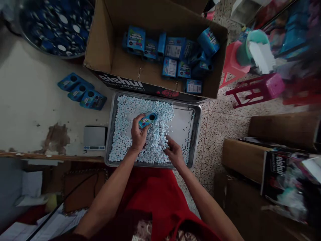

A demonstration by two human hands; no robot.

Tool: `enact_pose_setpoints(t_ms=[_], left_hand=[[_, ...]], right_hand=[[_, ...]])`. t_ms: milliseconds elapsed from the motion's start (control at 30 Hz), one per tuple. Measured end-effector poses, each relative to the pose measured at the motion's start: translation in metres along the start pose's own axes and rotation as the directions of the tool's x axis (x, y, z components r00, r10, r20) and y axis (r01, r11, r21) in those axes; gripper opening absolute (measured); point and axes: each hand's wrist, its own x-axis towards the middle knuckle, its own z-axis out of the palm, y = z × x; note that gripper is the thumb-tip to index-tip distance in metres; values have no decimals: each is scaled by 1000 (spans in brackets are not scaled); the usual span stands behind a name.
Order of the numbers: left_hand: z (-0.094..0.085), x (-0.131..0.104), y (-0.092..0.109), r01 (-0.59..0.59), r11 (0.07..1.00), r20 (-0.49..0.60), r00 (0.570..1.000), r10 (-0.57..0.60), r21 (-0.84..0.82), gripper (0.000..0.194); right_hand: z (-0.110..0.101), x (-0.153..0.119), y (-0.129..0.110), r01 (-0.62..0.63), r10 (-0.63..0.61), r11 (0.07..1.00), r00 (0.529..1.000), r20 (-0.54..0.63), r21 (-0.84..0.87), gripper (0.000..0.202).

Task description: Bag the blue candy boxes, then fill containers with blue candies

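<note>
A metal tray (198, 134) holds a wide layer of small pale blue and white candies (125, 134). Above them my left hand (139, 133) grips a small blue box (146, 122) that has a dark round hole at its upper end. On the right side of the heap, my right hand (174, 152) has its fingers at the edge of the candies. Its fingertips are partly hidden, and whether they hold any candy cannot be made out.
Behind the tray stands a cardboard box (140, 72) with several blue boxes inside. Three blue boxes (92, 99) lie on the table at left, near a small scale (94, 137). A large bowl (52, 53) sits back left; stools (260, 88) stand at right.
</note>
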Motion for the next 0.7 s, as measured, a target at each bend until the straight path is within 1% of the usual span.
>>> enact_pose_setpoints(t_ms=[67, 100, 167, 233, 333, 433, 533, 600, 700], left_hand=[[-18, 7, -1, -11, 999, 58, 998, 8, 36, 42], [-25, 10, -2, -14, 999, 88, 996, 10, 49, 41], [-36, 15, -1, -41, 997, 155, 987, 29, 69, 40], [-43, 19, 1, -96, 991, 222, 972, 74, 91, 39], [-49, 25, 3, -156, 982, 285, 951, 121, 105, 38], [-52, 29, 0, -159, 984, 330, 936, 123, 84, 36], [-53, 32, -6, -154, 983, 372, 922, 107, 100, 35], [-53, 33, -10, -180, 976, 386, 915, 119, 124, 37], [-55, 36, -14, -265, 954, 399, 897, 192, 137, 41]], right_hand=[[-14, -9, -17, 21, -21, 1000, 1000, -19, -4, 22], [-20, -12, -26, 30, -30, 999, 999, -10, -24, 21], [-32, -12, -45, 43, -40, 996, 998, 40, -76, 20], [-41, -9, -63, 46, -35, 992, 995, 97, -116, 22], [-49, -1, -88, -3, 27, 990, 986, 165, -143, 26], [-54, 4, -110, -111, 139, 985, 966, 216, -135, 24], [-56, 8, -129, -186, 217, 972, 947, 236, -146, 21], [-56, 10, -139, -214, 251, 962, 937, 245, -167, 24], [-56, 15, -150, -226, 274, 953, 927, 258, -201, 25]])
